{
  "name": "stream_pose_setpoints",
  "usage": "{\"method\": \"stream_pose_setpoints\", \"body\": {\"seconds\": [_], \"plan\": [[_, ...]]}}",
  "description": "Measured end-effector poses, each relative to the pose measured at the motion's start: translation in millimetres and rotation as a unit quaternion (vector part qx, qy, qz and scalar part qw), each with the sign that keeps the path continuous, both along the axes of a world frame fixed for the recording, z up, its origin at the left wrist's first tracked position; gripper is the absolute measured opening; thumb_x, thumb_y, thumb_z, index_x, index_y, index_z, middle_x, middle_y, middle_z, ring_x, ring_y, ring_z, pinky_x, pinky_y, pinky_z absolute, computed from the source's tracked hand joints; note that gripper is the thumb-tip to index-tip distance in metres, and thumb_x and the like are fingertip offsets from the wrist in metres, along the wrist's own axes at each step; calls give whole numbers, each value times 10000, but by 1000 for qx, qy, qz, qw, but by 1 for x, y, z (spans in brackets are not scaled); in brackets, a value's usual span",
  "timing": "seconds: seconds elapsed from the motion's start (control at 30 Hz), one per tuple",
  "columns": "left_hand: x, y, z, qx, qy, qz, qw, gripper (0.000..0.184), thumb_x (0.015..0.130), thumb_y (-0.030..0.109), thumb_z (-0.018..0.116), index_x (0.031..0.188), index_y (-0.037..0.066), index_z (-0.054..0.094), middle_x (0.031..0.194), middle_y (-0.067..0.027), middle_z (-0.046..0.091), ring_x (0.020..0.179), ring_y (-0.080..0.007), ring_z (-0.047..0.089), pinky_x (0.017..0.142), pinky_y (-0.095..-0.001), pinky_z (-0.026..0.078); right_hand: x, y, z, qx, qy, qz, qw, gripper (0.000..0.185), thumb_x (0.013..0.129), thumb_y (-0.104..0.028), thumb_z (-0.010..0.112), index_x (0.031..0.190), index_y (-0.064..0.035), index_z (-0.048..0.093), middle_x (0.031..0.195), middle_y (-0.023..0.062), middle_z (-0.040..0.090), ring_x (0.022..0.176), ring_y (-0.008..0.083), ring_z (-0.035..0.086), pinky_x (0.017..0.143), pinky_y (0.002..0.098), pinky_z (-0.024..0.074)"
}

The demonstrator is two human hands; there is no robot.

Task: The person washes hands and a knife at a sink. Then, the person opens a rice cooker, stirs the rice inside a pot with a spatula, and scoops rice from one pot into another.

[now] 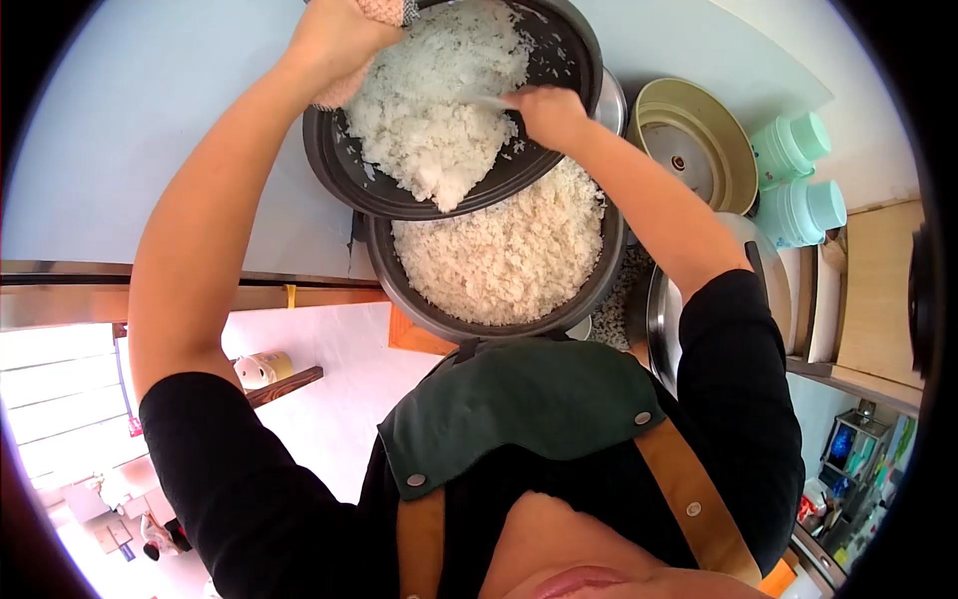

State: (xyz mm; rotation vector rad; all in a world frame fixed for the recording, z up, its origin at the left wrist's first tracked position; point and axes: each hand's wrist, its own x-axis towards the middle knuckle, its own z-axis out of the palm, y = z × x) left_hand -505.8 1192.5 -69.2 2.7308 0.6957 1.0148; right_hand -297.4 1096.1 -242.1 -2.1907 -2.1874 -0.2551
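Note:
My left hand (339,40) is closed on the rim of a dark pot (325,165), with a pink cloth (384,10) in its grip. This upper pot is tilted, and white rice (434,110) is heaped toward its lower edge. Inside it, my right hand (547,115) is closed around a pale utensil (485,100) that touches the rice; motion blur hides its exact shape. Directly below and partly covered by the tilted pot stands a second dark pot (399,285), holding a wide bed of rice (504,255).
A tan round pan (743,130) stands right of the pots. Stacked mint-green cups (793,150) are beyond it by the wall. A large metal lid or bowl (743,235) lies near my right forearm. The pale blue counter (150,130) extends left.

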Motion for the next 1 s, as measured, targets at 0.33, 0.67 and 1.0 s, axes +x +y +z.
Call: {"method": "stream_pose_setpoints", "body": {"seconds": [0.33,0.67,1.0], "plan": [[34,-49,20,-19,-22,-64,998,113,703,98,579,781,17,580,669,-156,571,629,-250,575,591,-342,454,-8,-7,-4,-162,199,20,966,490,793,-14,443,1235,-206,532,1166,103,571,1031,279,558,829,359,451],[39,-46,9,24,-48,-50,997,143,720,131,571,788,5,570,729,-206,584,707,-361,575,632,-378,458,-20,-105,-10,-33,49,100,993,431,746,-46,523,1168,-128,530,903,67,593,840,248,607,657,360,502],[43,-55,27,86,-77,1,993,126,733,128,557,759,4,554,709,-211,563,682,-369,550,619,-379,443,19,-70,-14,81,141,-96,982,347,776,-41,494,1120,-70,521,946,144,603,828,291,629,683,371,522]]}}
